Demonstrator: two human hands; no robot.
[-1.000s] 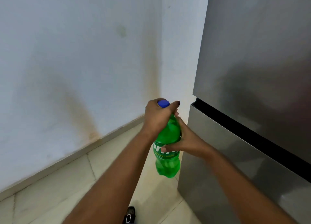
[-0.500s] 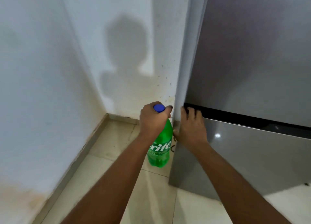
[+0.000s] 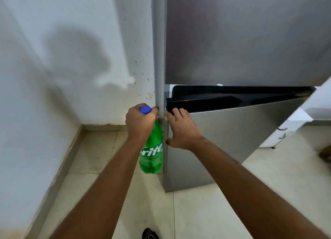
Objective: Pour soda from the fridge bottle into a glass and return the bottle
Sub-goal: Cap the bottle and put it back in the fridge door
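A green soda bottle with a blue cap hangs upright above the floor, just left of the fridge. My left hand grips it around the neck, under the cap. My right hand holds the top left corner of the fridge's lower door, fingers hooked over its upper edge, thumb on the front. That door stands slightly ajar, with a dark gap above it. The upper door is closed. No glass is in view.
A white wall meets the tiled floor on the left, leaving a narrow strip beside the fridge. A white cabinet with dark handles stands at the right. A foot in a dark sandal shows at the bottom edge.
My right hand left the bottle, took the lower fridge door's corner and pulled it ajar. My left hand still carries the bottle by the neck. The view turned right toward the fridge.
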